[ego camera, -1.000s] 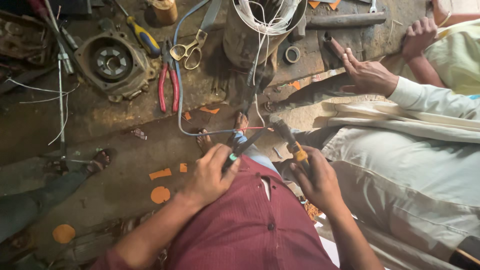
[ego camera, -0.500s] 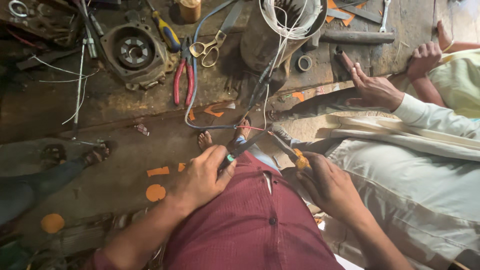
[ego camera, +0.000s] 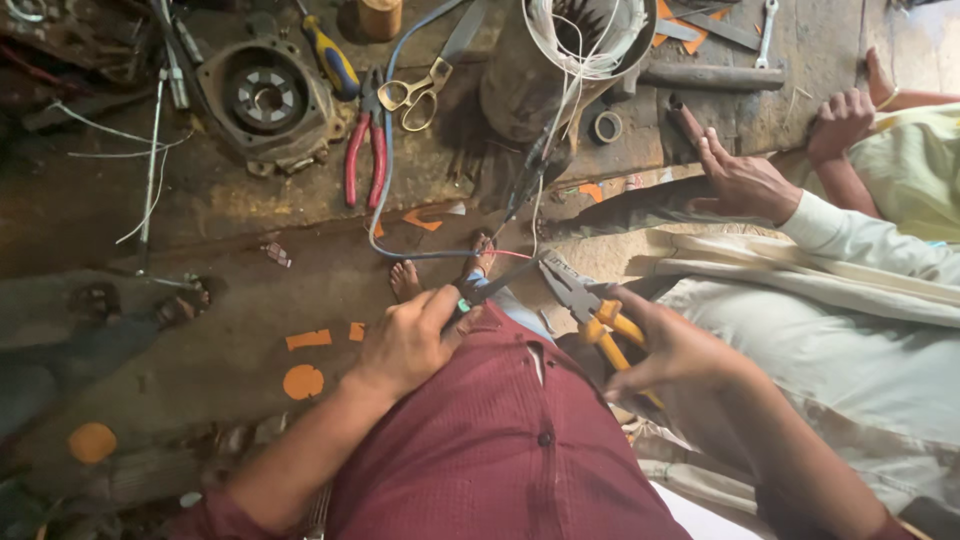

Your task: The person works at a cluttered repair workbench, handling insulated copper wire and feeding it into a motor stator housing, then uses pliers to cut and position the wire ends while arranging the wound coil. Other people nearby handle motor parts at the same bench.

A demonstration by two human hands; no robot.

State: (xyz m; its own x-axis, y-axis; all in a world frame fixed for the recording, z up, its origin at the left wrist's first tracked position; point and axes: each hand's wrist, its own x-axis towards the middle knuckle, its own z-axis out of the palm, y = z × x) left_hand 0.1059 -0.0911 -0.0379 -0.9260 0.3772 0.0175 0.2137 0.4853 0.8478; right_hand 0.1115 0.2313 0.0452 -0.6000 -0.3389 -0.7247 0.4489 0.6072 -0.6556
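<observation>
Head view: the left hand (ego camera: pixel 405 340) pinches the cable end (ego camera: pixel 478 291) in closed fingers, just below the motor stator (ego camera: pixel 560 60) from which the cable runs. The right hand (ego camera: pixel 680 350) is clenched on yellow-handled pliers (ego camera: pixel 590 305), whose jaws sit just beside the cable end, not yet gripping it. Red-handled pliers (ego camera: pixel 365 150) lie unused left of the stator.

Two pliers, red-handled (ego camera: pixel 364 150) and yellow-handled (ego camera: pixel 597 310), one scissors (ego camera: pixel 425 88), one screwdriver (ego camera: pixel 330 58).

The grimy floor (ego camera: pixel 180 380) carries a round motor housing (ego camera: pixel 265 97), red-handled pliers (ego camera: pixel 364 150), brass scissors (ego camera: pixel 420 90), a blue-and-yellow screwdriver (ego camera: pixel 330 58), a wound stator (ego camera: pixel 565 60) and scattered orange scraps (ego camera: pixel 303 381).
</observation>
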